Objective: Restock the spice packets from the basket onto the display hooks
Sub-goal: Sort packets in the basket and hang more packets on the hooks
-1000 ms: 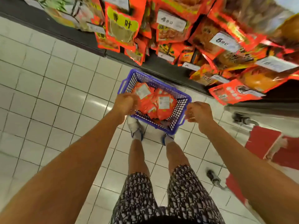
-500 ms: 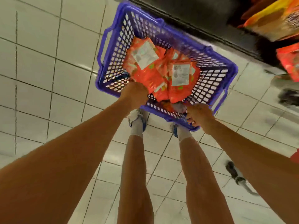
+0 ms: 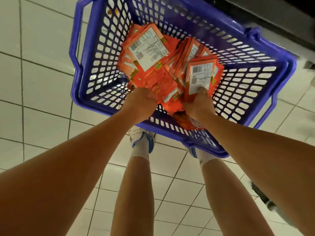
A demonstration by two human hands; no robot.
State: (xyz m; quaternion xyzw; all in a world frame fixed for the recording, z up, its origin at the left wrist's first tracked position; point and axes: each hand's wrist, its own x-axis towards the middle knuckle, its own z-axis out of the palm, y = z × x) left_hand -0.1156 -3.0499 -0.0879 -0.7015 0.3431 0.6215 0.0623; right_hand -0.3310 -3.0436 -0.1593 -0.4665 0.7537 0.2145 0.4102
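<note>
Left grip: left hand (image 3: 142, 102) curled round the near ends of orange packets, clamped on them.
Right grip: right hand (image 3: 199, 103) pinches a packet bundle (image 3: 201, 74), thumb on its white label.
Basket (image 3: 252, 77): blue, surrounds both hands, on white floor tiles (image 3: 39, 82).
Spice packets (image 3: 148, 50): piled just beyond the fingers, label sides up.

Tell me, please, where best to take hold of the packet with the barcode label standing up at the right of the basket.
Probably by its near bottom edge, from your own side: the packet stands tilted among the others, label facing you, and the right hand already grips it there.
</note>
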